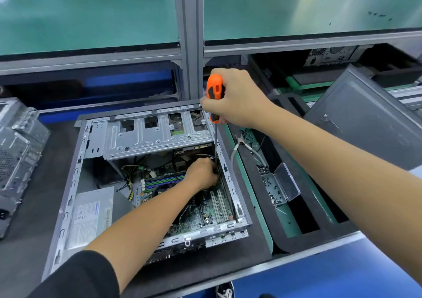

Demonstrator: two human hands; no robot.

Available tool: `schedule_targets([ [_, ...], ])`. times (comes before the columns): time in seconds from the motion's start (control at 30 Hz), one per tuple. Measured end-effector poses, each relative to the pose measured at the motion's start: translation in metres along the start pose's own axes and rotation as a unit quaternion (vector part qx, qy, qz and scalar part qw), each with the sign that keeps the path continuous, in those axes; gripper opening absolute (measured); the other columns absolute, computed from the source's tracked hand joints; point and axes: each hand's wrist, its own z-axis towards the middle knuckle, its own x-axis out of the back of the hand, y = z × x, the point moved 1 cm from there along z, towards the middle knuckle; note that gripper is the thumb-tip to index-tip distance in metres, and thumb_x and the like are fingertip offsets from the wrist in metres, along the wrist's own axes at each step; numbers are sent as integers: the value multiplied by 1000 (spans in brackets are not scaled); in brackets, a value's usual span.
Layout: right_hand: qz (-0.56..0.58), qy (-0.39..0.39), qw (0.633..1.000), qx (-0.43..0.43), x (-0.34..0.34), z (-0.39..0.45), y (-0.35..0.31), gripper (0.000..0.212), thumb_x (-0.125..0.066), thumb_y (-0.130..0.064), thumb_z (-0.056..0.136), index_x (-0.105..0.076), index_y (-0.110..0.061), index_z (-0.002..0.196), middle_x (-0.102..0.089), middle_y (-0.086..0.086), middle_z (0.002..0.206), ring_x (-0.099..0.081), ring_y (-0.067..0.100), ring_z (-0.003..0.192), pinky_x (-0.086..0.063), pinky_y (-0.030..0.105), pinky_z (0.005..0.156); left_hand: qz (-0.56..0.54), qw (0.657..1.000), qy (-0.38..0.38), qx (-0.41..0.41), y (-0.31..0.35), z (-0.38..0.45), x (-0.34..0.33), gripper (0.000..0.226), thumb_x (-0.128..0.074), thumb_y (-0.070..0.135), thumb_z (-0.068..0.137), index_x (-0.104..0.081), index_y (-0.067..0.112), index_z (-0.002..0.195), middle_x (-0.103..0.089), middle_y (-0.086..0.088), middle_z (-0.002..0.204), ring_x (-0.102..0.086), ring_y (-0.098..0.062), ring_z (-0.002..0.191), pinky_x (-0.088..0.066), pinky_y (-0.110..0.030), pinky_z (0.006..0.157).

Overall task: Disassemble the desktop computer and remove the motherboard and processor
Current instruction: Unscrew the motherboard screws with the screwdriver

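Two hands are inside the open case [228, 179] on the counter [27, 240]: the left hand [202, 174] down on the motherboard [205, 213], fingers hidden, and beyond it the right hand [235, 101] clamped around an orange screwdriver [214, 90]. Side panel off; board still mounted, processor not visible.

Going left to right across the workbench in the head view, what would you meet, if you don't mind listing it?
Spare metal chassis → power supply → left hand on the motherboard → clear screw box → removed side panel.
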Motion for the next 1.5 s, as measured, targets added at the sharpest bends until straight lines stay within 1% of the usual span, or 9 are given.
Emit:
schedule_targets([
  [0.2,-9,-16,1000,5,6,-2,-1,33,-66,-19,84,-40,-17,65,-42,-2,59,-58,29,61,-46,25,50,15,999,42,8,3,-1,-11,18,-66,23,83,-63,6,89,-64,-11,90,-61,-32,79,-50,-36,62],
  [0.57,-13,-32,999,14,5,-5,-3,36,-68,-23,85,-38,-23,65,-43,-5,58,-45,13,54,-44,22,52,21,998,59,-32,2,-1,-13,21,-66,25,84,-66,7,95,-66,-11,93,-62,-33,81,-47,-35,60],
  [0.77,-33,-40,999,2,7,-3,-1,34,-69,-25,84,-40,-21,65,-42,-5,58,-40,11,54,-41,22,55,-5,999,52,-4,3,-1,-13,18,-68,23,82,-64,6,84,-64,-10,83,-60,-30,72,-46,-35,56],
  [0.93,-42,-95,994,-32,16,3,-6,27,-75,-24,79,-53,-11,73,-57,4,64,-65,13,52,-49,18,44,-26,998,46,21,2,0,-13,13,-67,16,81,-65,4,83,-66,-12,84,-60,-31,72,-52,-38,61],
  [1.1,-55,-216,972,-75,25,18,-15,16,-78,-12,76,-67,-5,85,-73,8,74,-70,10,58,-60,25,59,-24,1000,-14,3,3,-3,0,21,-63,23,88,-70,4,95,-69,-14,93,-62,-28,82,-48,-30,67],
  [1.2,-9,-251,962,-104,28,20,-13,13,-72,4,77,-70,-8,82,-72,9,76,-69,7,57,-51,14,49,-44,995,-84,-23,1,-18,29,25,-62,30,91,-71,12,106,-69,-2,89,-60,-13,73,-42,-19,61],
  [1.3,9,-255,959,-120,26,23,-12,20,-66,13,76,-69,-7,76,-68,8,72,-65,5,52,-47,12,45,-20,989,-119,-81,-4,-39,64,20,-64,33,90,-73,16,95,-67,7,81,-58,-7,65,-39,-13,54],
  [1.4,36,-267,952,-143,20,29,-10,25,-58,20,76,-67,-3,76,-69,15,79,-69,21,67,-51,19,51,-123,986,-4,-111,-2,-55,96,13,-69,25,85,-71,17,75,-66,13,66,-55,-2,57,-42,-16,56],
  [1.5,34,-279,948,-150,16,34,-13,24,-55,22,74,-66,0,75,-70,21,84,-67,27,72,-50,22,52,-269,944,130,-139,13,-53,113,13,-70,15,86,-67,16,99,-68,8,89,-61,-4,78,-49,-19,72],
])
